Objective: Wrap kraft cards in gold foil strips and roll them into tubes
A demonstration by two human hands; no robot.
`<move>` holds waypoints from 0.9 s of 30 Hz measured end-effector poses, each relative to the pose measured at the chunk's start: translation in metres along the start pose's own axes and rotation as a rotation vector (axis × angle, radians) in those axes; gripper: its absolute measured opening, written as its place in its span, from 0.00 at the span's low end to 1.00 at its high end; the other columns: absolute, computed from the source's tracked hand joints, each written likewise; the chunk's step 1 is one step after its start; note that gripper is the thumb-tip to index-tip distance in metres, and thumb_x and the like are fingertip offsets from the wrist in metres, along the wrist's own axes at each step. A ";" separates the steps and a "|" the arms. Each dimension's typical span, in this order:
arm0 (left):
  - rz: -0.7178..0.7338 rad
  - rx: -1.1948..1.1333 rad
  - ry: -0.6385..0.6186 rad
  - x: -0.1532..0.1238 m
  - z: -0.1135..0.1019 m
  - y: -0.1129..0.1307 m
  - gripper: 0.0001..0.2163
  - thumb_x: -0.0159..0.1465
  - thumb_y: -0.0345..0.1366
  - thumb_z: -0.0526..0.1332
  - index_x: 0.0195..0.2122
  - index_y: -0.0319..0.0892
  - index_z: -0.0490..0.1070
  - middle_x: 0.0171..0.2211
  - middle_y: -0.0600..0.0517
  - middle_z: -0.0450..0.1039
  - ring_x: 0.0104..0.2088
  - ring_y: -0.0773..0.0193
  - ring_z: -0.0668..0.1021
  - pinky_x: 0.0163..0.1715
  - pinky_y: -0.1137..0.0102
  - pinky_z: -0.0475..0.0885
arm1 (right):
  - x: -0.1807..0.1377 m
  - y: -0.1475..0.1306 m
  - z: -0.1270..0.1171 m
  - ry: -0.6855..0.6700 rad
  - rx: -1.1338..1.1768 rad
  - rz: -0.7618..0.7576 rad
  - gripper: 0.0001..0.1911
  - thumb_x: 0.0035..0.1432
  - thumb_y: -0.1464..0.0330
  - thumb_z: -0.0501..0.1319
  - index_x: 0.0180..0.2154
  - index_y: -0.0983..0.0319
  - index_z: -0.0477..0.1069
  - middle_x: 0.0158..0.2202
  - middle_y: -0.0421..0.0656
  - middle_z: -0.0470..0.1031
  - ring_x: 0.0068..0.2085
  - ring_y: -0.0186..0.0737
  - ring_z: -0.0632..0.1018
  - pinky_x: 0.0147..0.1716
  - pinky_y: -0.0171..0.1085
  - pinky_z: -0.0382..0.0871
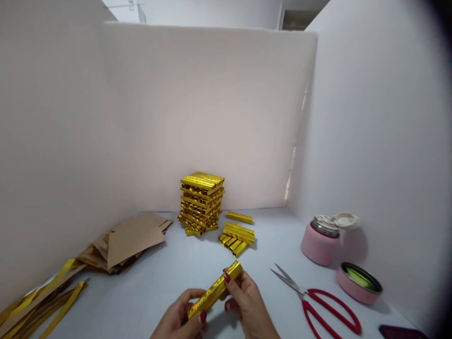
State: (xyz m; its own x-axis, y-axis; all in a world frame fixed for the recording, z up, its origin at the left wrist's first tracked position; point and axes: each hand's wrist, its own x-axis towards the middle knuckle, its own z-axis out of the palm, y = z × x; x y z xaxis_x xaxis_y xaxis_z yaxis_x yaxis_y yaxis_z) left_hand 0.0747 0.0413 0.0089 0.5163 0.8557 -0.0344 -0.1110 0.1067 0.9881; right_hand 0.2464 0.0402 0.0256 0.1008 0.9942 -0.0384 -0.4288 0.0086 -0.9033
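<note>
— Two hands, one gold tube (214, 290): who has what?
— The left hand (179, 314) grips its near end, the right hand (246, 295) its far end, thumbs closed over it, low at the front of the table (130, 296).
— The step?
— Apparently pressing folded sides into shape; a stack (202, 200) of similar tubes stands beyond.
— And the next move?
— It likely calls for light, even pressure, lest hollow walls crumple.
</note>
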 end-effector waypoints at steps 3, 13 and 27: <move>0.114 -0.010 0.193 0.003 -0.005 -0.009 0.25 0.53 0.55 0.67 0.44 0.42 0.70 0.28 0.51 0.71 0.25 0.65 0.71 0.26 0.72 0.62 | 0.003 0.004 -0.002 0.024 0.026 0.006 0.26 0.38 0.53 0.73 0.31 0.65 0.69 0.25 0.37 0.70 0.24 0.32 0.72 0.17 0.27 0.60; 0.184 0.092 0.340 -0.004 -0.010 0.015 0.16 0.49 0.47 0.71 0.36 0.44 0.80 0.35 0.47 0.78 0.38 0.51 0.77 0.39 0.66 0.71 | 0.004 -0.002 -0.006 0.127 0.110 0.026 0.32 0.40 0.57 0.74 0.45 0.60 0.67 0.25 0.35 0.72 0.25 0.33 0.74 0.21 0.28 0.63; 0.487 0.424 0.439 -0.009 -0.016 0.014 0.08 0.59 0.45 0.66 0.36 0.51 0.81 0.38 0.46 0.76 0.39 0.54 0.77 0.38 0.68 0.72 | 0.005 0.003 -0.005 0.095 0.052 0.091 0.25 0.34 0.56 0.75 0.30 0.65 0.71 0.21 0.36 0.73 0.20 0.29 0.73 0.17 0.26 0.61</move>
State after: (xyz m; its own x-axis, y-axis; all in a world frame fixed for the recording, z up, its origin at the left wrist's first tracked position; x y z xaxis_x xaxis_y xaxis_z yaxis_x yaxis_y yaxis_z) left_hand 0.0547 0.0431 0.0209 0.0999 0.8880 0.4489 0.1405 -0.4592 0.8771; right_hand 0.2494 0.0446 0.0204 0.1424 0.9765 -0.1618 -0.4859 -0.0734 -0.8709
